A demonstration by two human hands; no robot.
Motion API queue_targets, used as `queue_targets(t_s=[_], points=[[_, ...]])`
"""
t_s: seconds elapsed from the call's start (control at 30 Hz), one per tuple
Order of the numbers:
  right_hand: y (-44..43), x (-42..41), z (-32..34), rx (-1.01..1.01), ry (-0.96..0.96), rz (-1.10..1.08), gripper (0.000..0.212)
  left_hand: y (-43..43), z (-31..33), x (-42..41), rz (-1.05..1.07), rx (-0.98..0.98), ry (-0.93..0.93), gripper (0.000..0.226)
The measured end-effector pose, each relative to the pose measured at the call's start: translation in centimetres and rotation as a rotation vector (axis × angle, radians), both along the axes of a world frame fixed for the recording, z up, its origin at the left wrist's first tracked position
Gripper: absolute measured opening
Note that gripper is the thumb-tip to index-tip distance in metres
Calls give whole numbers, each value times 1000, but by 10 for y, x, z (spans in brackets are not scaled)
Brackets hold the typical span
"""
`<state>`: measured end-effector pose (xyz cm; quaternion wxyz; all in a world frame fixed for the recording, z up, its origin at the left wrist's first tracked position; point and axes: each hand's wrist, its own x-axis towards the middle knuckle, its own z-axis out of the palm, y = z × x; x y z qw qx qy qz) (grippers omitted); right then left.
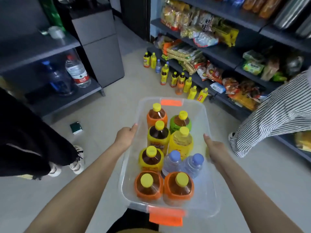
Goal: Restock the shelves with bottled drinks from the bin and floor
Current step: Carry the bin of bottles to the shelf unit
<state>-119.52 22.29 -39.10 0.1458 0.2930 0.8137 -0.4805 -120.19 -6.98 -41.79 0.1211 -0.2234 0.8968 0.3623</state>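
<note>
Head view: a clear plastic bin (208, 122) is held above the floor (116, 105), gripped at its 2 long rims by the left hand (125, 137) and the right hand (216, 149). The thumbs are laid over the edge and the other fingers are hidden beneath. Inside, 7 tea bottles (159, 137) and 2 water bottles (173, 161) stand upright. Further bottled drinks (180, 81) are lined up beside the snack shelves (223, 58). The load is judged heavy and the thin walls likely to flex, so both rims should be held. Single bottles are best taken by the rigid neck.
</note>
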Motion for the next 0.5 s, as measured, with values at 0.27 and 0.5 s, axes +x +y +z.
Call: queue_targets(t_s=[0.27, 0.5], points=[[-49, -179, -14, -45, -25, 14, 48, -50, 2, -161, 17, -32, -32, 56], [-79, -342, -23, -32, -7, 92, 47, -79, -2, -300, 95, -18, -14, 58]])
